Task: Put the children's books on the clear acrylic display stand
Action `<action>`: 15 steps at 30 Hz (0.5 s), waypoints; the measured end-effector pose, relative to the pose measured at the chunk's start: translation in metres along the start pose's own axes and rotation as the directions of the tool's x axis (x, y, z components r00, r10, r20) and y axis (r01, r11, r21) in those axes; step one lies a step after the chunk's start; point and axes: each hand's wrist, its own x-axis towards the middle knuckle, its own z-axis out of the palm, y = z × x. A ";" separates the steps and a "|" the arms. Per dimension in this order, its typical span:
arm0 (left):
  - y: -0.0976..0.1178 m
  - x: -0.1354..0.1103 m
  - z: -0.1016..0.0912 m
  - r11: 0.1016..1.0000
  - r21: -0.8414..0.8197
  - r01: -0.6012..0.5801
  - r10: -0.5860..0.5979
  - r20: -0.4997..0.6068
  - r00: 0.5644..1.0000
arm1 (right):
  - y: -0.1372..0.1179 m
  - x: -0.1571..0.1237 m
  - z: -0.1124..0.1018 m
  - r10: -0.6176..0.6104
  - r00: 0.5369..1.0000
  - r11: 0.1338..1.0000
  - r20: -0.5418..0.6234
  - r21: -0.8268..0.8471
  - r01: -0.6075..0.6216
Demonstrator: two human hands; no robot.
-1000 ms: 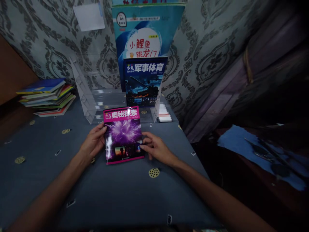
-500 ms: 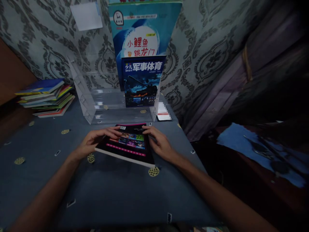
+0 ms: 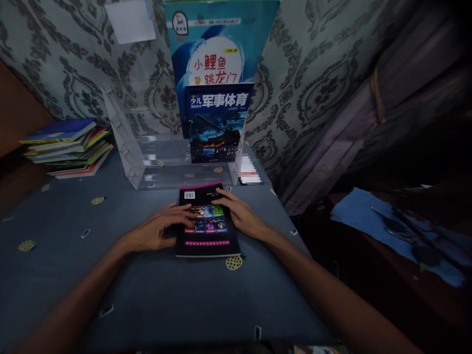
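A black book (image 3: pixel 207 242) with a pink spine edge and rows of small colour pictures lies flat on the patterned blue-grey tablecloth (image 3: pixel 155 295), its barcode at the far left corner. My left hand (image 3: pixel 157 229) rests at its left side, fingers spread, with fingertips on the cover. From the right, my right hand (image 3: pixel 241 215) lays its outstretched fingers on the book's upper right part. Neither hand grips the book. Just beyond it stands a clear acrylic rack (image 3: pixel 127 142), with a dark blue book (image 3: pixel 217 125) showing a tank upright on its right side.
A taller teal book (image 3: pixel 224 29) stands behind the tank book. At the left back lies a stack of books (image 3: pixel 68 147). A white item (image 3: pixel 250 169), partly pixelated, is beside the rack. Off the table's right edge is a blue cloth (image 3: pixel 354 209) with dark objects on it.
The black book has gone from tilted, its near left edge raised, to flat and straighter on the table. My left hand has shifted right and nearer, its fingers now lying on the cover.
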 end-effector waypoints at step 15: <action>-0.007 -0.003 0.001 0.993 0.116 -0.012 0.006 0.050 0.999 | 0.006 0.003 -0.001 0.055 0.998 0.987 0.027 -0.153 -0.051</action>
